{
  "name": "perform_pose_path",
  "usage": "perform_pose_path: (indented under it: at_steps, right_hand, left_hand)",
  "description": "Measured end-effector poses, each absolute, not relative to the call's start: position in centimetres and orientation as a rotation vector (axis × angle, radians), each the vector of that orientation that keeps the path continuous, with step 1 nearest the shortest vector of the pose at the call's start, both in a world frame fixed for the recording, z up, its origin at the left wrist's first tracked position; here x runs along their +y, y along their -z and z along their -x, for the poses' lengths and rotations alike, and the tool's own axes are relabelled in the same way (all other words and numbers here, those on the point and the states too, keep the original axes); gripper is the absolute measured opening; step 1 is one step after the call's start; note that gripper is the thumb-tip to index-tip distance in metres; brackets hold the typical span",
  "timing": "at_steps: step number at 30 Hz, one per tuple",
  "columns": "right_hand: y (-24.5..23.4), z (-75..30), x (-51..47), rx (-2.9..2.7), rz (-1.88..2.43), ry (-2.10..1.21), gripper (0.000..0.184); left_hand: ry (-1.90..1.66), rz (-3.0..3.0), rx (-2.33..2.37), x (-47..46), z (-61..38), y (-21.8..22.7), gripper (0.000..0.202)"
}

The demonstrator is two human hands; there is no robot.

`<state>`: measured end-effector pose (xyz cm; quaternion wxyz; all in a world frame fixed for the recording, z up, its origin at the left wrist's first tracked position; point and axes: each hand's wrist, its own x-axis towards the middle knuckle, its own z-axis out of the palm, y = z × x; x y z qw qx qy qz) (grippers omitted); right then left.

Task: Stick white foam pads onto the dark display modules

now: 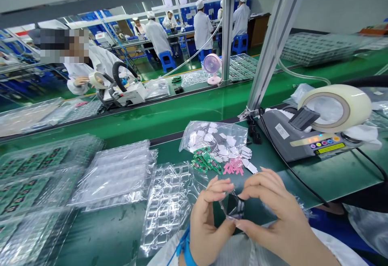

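Between my fingertips is a small square frame-like part (239,208), dark on one side with a shiny, clear-looking edge. My left hand (209,213), with a blue strap at the wrist, pinches its left side between thumb and fingers. From the other side, my right hand (269,209) grips it by thumb and fingertips. Just beyond my hands lie green circuit boards (206,160), pink strips (234,166) and a plastic bag (194,134) of white tabs. A clear tray (165,205) with square pockets sits left of my left hand.
Stacked trays of circuit boards (33,185) and wrapped clear trays (115,169) stand left. A tape dispenser (291,136) with a big tape roll (357,104) is at right, its cable crossing the bench. Behind are a metal post (273,35), a pink fan (212,66) and a co-worker (91,62).
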<state>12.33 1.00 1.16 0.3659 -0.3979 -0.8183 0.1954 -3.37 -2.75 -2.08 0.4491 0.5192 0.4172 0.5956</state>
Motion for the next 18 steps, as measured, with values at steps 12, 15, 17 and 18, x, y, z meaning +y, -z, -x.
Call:
perform_pose_path:
  at_steps: [12,15,17,18]
  right_hand:
    - [-0.1,-11.1,1.4,-1.975,1.074,-0.569,0.025]
    - [0.3,-10.7,1.7,-1.909,1.187,-0.758,0.03]
    - [0.4,-10.8,1.8,-1.893,1.255,-0.849,0.031]
    - [0.4,-11.0,1.8,-1.892,1.259,-0.878,0.03]
  left_hand:
    - [-1.649,-1.362,1.135,-2.4,2.5,3.0,0.039]
    - [-1.589,-1.082,1.162,-2.1,2.0,3.3,0.024]
    - [-1.465,-0.858,1.132,-1.7,1.8,3.3,0.022]
    - [-1.395,-0.752,1.098,-1.5,1.8,3.3,0.024]
